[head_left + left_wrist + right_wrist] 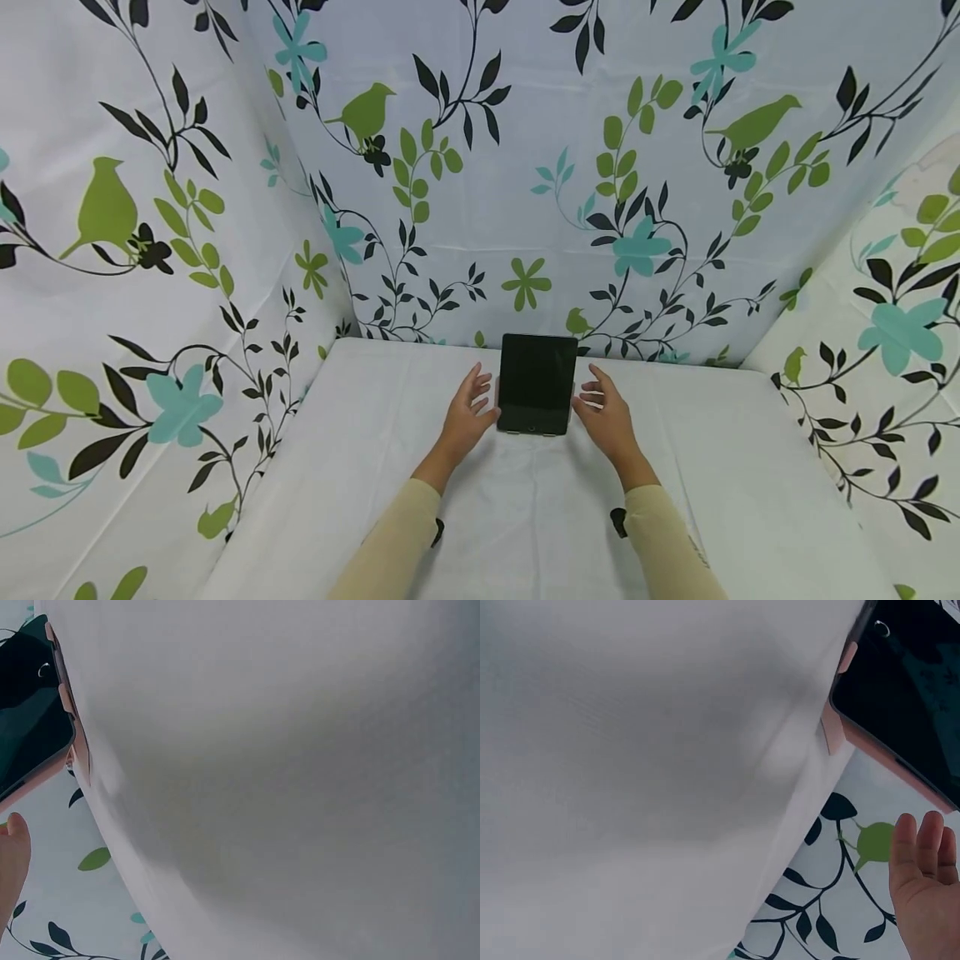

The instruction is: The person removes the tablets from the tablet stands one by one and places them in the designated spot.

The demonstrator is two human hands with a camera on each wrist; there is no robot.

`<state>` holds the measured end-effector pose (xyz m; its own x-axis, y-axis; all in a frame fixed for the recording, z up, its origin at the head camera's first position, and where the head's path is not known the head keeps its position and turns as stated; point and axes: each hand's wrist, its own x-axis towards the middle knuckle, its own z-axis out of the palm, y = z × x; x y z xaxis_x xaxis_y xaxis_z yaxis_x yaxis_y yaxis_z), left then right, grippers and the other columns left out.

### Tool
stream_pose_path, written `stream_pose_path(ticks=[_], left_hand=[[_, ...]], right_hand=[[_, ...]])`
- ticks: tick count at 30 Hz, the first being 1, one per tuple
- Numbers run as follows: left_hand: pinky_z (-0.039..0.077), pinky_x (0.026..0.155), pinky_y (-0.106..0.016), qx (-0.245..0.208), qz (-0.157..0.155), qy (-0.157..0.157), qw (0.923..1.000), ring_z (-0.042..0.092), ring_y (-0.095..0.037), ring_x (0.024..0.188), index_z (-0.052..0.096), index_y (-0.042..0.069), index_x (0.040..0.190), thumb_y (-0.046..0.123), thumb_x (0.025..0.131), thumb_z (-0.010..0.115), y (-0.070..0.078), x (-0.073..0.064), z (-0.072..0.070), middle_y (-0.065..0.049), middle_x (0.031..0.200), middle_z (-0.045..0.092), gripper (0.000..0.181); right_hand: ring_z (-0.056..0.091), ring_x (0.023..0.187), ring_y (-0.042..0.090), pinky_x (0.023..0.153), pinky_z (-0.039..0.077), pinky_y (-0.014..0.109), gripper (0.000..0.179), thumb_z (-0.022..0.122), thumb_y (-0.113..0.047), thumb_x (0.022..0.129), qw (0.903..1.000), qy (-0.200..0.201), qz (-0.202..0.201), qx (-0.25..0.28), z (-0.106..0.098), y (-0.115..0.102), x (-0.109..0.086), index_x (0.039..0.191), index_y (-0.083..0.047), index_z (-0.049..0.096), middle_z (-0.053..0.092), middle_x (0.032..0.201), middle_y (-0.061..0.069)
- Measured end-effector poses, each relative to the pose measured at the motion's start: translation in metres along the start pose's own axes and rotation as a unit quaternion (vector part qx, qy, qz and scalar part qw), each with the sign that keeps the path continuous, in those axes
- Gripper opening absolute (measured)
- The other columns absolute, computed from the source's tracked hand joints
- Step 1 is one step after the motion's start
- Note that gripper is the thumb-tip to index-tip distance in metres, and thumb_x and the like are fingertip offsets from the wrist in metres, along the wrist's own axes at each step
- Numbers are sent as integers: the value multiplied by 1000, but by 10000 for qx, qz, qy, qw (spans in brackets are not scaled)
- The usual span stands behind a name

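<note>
Left hand (462,417), right hand (609,417) flank propped tablet (536,383); contact unclear.

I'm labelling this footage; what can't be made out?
Pink stand: head view, mostly hidden behind the tablet.
Left hand: left wrist view, mostly cut off by left edge.
Tablet's top: right wrist view, cut off by right edge.
Marks on the right sleeve: head view, too small to read.

- Black tablet (537,385), corners rounded, screen dark and reflective, round button (882,628) at the lower end.
- Propped in portrait in a pink holder (832,731).
- Near the far edge of the white table (375,417), about midway across.
</note>
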<state>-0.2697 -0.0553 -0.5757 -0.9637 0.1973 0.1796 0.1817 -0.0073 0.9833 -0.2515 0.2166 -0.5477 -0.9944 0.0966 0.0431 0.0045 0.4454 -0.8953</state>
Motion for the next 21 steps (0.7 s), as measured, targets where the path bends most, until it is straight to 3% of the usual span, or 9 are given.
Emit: stream_pose_path(ticks=[10,18,21], left_hand=[[33,122,-56,-132,102,-213,9996,40,-39,147,19,18,164,-7,92,67,-4,-3,4,-24,159,38,90],[32,121,-58,-240,130,-282,9992,39,-43,146,16,8,163,-8,94,64,-8,-4,6,-25,156,38,86],[32,121,-59,-260,75,-290,9992,38,-43,146,18,5,162,-7,95,64,-9,-4,8,-26,157,37,83]], right_hand=[[60,129,35,109,50,51,73,67,-17,99,9992,-48,56,403,8,3,-2,161,-20,30,56,137,18],[58,131,34,108,50,52,66,67,-21,99,9976,-104,274,627,13,10,-3,158,-20,37,57,138,16],[58,130,33,107,52,47,60,67,-20,99,9973,-102,241,688,15,13,-3,154,-16,43,57,138,16]])
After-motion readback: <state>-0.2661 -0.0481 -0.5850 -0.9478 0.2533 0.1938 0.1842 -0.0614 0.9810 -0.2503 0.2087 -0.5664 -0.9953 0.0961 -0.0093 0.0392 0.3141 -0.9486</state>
